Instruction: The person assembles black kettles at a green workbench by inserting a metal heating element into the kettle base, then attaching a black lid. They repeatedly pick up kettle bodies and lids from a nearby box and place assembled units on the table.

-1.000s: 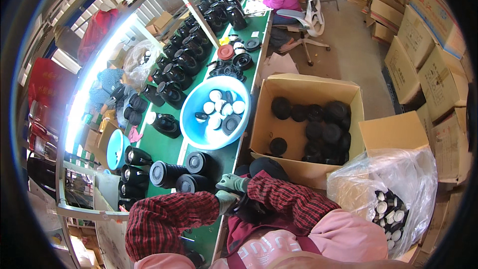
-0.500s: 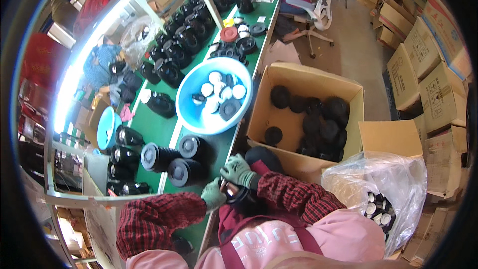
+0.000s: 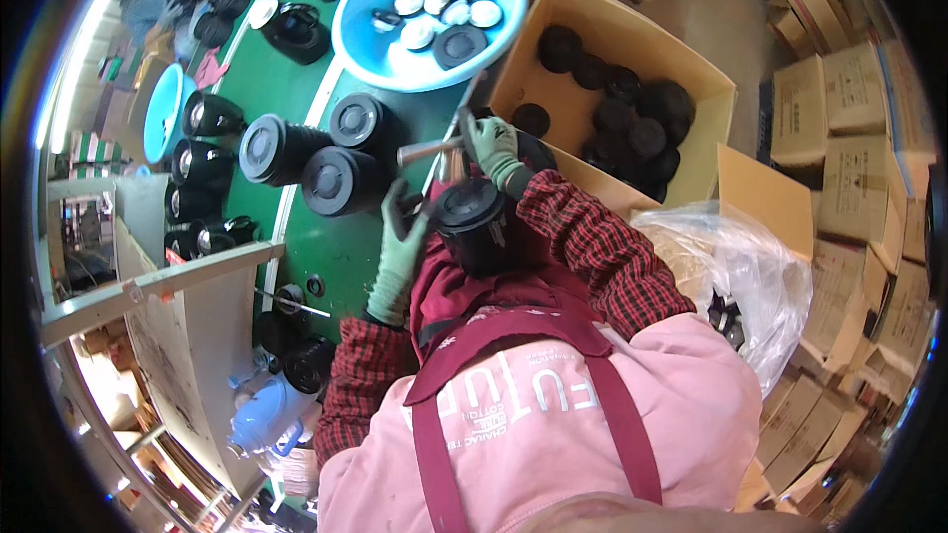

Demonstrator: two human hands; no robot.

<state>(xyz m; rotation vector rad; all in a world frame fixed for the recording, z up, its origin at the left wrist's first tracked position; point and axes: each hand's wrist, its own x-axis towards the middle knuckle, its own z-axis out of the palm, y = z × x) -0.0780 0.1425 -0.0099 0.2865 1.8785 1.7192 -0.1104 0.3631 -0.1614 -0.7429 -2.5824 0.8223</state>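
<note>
A black cylinder with a ridged round top (image 3: 469,205) sits upright at my lap, against the maroon apron. My right hand (image 3: 494,146), in a green glove with dark fingertips, is closed on a brownish hammer-like tool (image 3: 430,151) just above that cylinder. Motion blurs the tool, so its exact kind is unclear. Left of the cylinder, my left hand (image 3: 398,247) is raised with its gloved fingers apart, holding nothing that shows. Three similar black cylinders (image 3: 341,181) stand together on the green table beyond my left hand.
A blue basin (image 3: 351,25) with white and black round parts stands ahead. To the right, an open carton (image 3: 632,195) contains black round parts, beside a clear plastic bag (image 3: 760,276). Black pots (image 3: 296,35) and a light-blue jug (image 3: 272,410) are on the left.
My view has tipped downward. Both hands were together on a black piece with a coppery shine; now they are apart, the ridged top shows, and my right hand has the tool.
</note>
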